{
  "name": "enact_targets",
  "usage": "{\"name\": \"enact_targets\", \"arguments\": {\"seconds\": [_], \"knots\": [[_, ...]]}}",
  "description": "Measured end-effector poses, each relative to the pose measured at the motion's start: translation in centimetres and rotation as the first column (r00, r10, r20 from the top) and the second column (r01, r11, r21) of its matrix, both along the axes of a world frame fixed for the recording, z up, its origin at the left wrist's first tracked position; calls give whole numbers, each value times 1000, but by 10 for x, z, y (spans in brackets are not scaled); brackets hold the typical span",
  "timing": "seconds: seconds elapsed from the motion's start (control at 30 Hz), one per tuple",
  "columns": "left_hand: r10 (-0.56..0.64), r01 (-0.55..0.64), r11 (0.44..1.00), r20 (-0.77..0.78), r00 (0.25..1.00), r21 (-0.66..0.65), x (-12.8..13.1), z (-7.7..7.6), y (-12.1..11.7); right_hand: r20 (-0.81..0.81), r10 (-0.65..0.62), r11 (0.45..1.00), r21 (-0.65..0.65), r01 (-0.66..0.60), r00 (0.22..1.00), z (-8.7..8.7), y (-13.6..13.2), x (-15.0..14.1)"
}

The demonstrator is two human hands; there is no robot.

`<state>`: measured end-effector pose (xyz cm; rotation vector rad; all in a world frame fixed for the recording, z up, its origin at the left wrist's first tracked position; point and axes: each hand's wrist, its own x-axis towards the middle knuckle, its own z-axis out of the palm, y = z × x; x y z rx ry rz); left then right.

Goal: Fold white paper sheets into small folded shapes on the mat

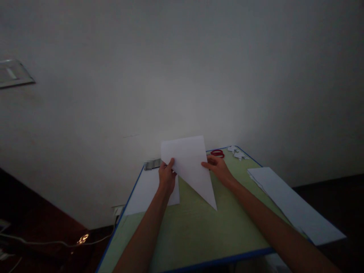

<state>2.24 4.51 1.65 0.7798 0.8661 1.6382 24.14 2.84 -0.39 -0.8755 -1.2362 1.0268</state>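
Observation:
Between my two hands a folded sheet of white paper (187,155) is held up above the green table, its lower end coming to a point at the right. My left hand (167,176) pinches the paper's left edge, thumb in front and fingers behind. On the right edge, my right hand (217,168) grips it the same way, with the thumb on the near face. Beneath my left hand another flat white sheet (142,191) lies on the table. Red-handled scissors (217,153) rest just beyond my right hand, their blades hidden.
The small green table (199,235) has blue edging and stands against a grey wall (182,76). White paper cutouts (238,152) lie at its far right corner. A stack of white paper (295,204) overhangs the right edge. A dark flat object (153,164) sits at the far left.

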Motion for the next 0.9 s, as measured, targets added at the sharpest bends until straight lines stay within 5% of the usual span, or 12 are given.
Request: {"name": "enact_targets", "arguments": {"seconds": [0.57,0.9], "knots": [[3,-7,998,-69,998,-61,-2,-5,1,-36,20,998,-56,-22,999,2,-4,0],[-144,143,979,3,990,-147,-1,-14,2,-150,16,992,-119,-35,989,17,-13,-6]]}}
